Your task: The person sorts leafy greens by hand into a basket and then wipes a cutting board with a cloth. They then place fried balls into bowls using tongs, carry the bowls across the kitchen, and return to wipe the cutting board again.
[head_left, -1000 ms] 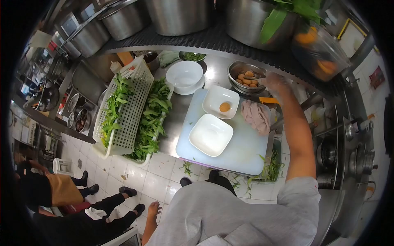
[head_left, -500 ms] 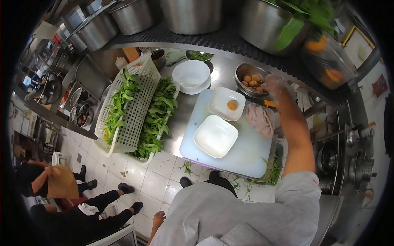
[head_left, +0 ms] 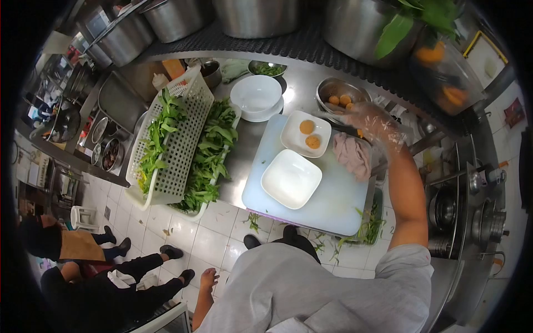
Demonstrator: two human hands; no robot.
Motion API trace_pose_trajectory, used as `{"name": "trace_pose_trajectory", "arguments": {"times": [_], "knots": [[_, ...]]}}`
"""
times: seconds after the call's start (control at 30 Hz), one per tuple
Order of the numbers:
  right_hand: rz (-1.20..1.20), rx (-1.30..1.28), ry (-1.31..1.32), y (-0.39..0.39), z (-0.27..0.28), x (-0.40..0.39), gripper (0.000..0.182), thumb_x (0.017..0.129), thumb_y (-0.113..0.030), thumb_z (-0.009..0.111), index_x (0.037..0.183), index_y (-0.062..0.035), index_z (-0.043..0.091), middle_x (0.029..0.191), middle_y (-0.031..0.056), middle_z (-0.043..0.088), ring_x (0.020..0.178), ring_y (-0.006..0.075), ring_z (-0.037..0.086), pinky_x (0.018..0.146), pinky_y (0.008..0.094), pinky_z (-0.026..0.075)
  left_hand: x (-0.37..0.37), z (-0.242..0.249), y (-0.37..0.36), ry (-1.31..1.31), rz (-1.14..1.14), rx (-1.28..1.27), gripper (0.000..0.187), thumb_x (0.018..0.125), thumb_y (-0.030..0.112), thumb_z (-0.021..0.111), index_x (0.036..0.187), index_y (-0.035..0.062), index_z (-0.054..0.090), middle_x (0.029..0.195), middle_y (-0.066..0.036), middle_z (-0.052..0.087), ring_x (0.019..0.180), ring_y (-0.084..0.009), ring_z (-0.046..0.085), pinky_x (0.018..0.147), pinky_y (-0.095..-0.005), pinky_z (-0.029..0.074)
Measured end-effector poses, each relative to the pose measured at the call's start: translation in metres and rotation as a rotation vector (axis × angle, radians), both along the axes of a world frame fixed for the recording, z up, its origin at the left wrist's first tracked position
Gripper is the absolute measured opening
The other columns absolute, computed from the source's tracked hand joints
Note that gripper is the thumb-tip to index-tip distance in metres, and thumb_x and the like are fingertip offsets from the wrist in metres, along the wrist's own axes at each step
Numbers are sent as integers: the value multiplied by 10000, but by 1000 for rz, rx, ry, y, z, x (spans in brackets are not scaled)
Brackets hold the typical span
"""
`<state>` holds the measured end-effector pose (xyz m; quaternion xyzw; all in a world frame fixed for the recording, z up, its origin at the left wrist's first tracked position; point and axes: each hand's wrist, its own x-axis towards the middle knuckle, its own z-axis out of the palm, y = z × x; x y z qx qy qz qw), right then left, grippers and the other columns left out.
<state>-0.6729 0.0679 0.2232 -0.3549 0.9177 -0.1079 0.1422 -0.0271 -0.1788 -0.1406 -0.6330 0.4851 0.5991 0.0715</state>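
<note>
- Steel kitchen counter [head_left: 250, 155] runs under a dark shelf loaded with big metal pots [head_left: 252, 15]; white floor tiles show below.
- On the counter lies a pale cutting board [head_left: 333, 202], and on it sit two square white dishes.
- The far square dish [head_left: 306, 134] holds two round orange-brown balls [head_left: 309, 135], lying close together.
- The near square dish [head_left: 291, 178] sits just in front of it.
- The right hand [head_left: 373, 123], in a thin clear glove, hovers with its fingers loosely spread, gripping nothing, between the far dish and a metal bowl [head_left: 340, 94].
- That metal bowl, behind the board, holds more of the same balls.
- A pinkish cloth [head_left: 352, 156] lies on the board just below the right hand.
- The left hand [head_left: 208, 278] hangs low by the person's side, over the floor; I cannot tell whether it is closed.
- A round white bowl [head_left: 256, 95] stands left of the metal bowl.
- Leafy greens [head_left: 208, 152] fill a white plastic basket [head_left: 186, 130] at the counter's left end.
- Other people in dark clothes [head_left: 83, 277] are at the lower left.
</note>
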Motion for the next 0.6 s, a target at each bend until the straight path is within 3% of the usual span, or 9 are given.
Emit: {"name": "trace_pose_trajectory", "arguments": {"times": [0.07,0.2,0.23,0.3,0.43,0.6], "knots": [[-295,-9,93,-6,17,-3,426,792,-381,590,1038,-37,635,1063,175,626,986,319,593,856,383,452,-5,3,-1,-21,-18,-13,230,849,199,510,1042,97,581,867,-20,607,770,-162,640,553,-301,456],[-402,42,126,-12,-33,-69,436,794,-371,591,1083,-46,620,1084,182,620,1010,338,587,896,392,442,2,-7,3,-17,-49,-36,211,847,196,519,1026,106,585,858,-15,610,768,-155,639,559,-300,457],[-349,119,238,-16,-40,-70,433,807,-369,585,1107,-57,611,1118,174,607,1035,335,577,913,394,436,12,-9,6,-15,-48,-41,211,847,196,519,1026,106,585,858,-15,610,768,-155,639,559,-300,457],[-293,189,353,-24,-51,-77,432,821,-367,580,1130,-67,601,1153,167,593,1060,332,566,930,395,429,25,-14,10,52,-433,-245,210,844,193,521,1027,107,581,861,-12,606,773,-156,640,556,-294,456],[-271,260,304,-36,-92,-102,414,834,-368,586,1154,-105,598,1197,146,574,1108,302,549,936,392,430,9,21,31,-120,-138,-34,230,840,196,513,1041,99,568,868,-15,596,783,-163,638,549,-284,452],[-260,358,302,-35,-99,-117,411,838,-391,589,1148,-122,602,1195,130,578,1115,265,549,933,369,438,22,19,47,-92,-72,5,221,837,194,510,1025,92,567,860,-14,584,776,-167,632,530,-278,435]]}}
